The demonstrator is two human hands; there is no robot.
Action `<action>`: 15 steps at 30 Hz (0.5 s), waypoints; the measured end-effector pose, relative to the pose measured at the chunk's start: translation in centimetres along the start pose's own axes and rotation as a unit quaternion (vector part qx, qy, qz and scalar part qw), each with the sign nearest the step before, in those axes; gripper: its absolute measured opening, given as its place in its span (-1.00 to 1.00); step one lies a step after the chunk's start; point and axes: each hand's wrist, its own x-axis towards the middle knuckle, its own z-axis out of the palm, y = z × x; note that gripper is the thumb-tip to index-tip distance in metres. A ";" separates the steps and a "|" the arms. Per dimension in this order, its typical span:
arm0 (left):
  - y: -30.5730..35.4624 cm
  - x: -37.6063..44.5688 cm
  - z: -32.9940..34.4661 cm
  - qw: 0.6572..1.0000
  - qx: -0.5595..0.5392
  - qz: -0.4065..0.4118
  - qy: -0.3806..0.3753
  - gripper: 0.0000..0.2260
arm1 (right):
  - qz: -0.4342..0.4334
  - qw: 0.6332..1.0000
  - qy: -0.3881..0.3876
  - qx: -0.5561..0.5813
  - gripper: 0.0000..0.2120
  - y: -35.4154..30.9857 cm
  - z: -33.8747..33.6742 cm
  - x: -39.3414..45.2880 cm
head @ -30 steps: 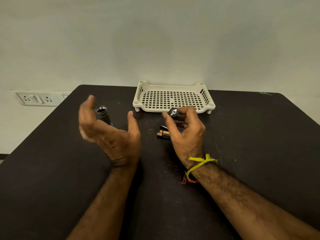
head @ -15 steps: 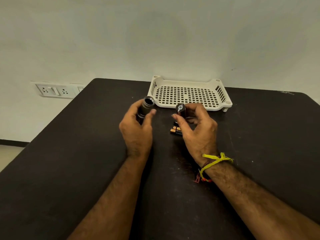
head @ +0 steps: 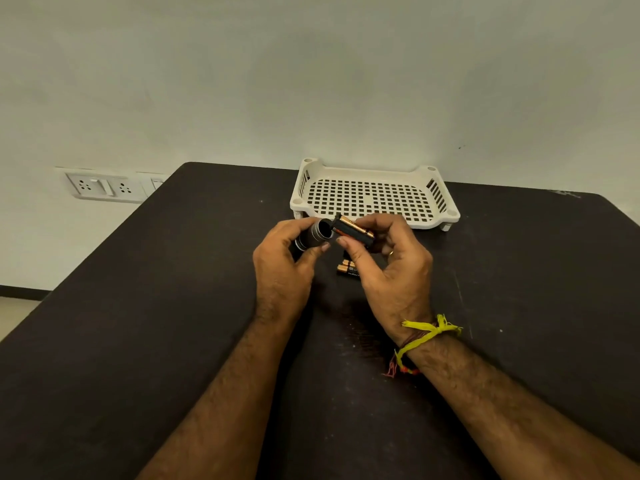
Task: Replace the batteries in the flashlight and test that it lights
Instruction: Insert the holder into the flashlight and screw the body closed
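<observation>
A socket plate [head: 107, 186] sits on the wall at far left, beside a dark table [head: 138, 341]. Over the table's middle, a person's left hand [head: 282, 271] grips the flashlight body [head: 313, 236], fingers and thumb curled round the barrel, its open end tilted up and to the right. Just beside that opening, the right hand [head: 388, 268] pinches a battery holder [head: 353, 231] loaded with copper-topped cells, its near end almost touching the barrel's mouth. Below the two hands, spare batteries [head: 347, 268] lie on the table, partly hidden by the right thumb. Behind the hands a white perforated tray [head: 374, 195] stands against the wall. A yellow thread [head: 427, 334] is knotted round the right wrist.
</observation>
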 end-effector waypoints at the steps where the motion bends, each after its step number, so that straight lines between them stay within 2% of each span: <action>1: 0.0 0.0 0.0 1.000 0.001 -0.002 -0.004 -0.66 | -0.010 1.000 0.001 -0.008 -0.78 0.0 0.0 0.0; 4: -0.1 -0.1 0.0 1.000 0.009 0.000 -0.016 -0.64 | -0.062 0.997 -0.003 -0.040 -0.81 0.3 -0.1 0.2; 8: -0.1 -0.1 0.0 0.999 0.023 0.010 -0.026 -0.64 | -0.086 0.994 -0.011 -0.073 -0.73 0.1 -0.2 0.1; 12: 0.1 -0.2 0.1 0.999 0.038 0.019 -0.032 -0.66 | -0.026 0.999 0.020 -0.007 -0.67 -0.2 -0.1 -0.1; 15: 0.2 -0.2 0.1 0.998 0.044 0.023 -0.043 -0.64 | -0.018 0.999 0.048 0.005 -0.75 -0.1 -0.2 0.1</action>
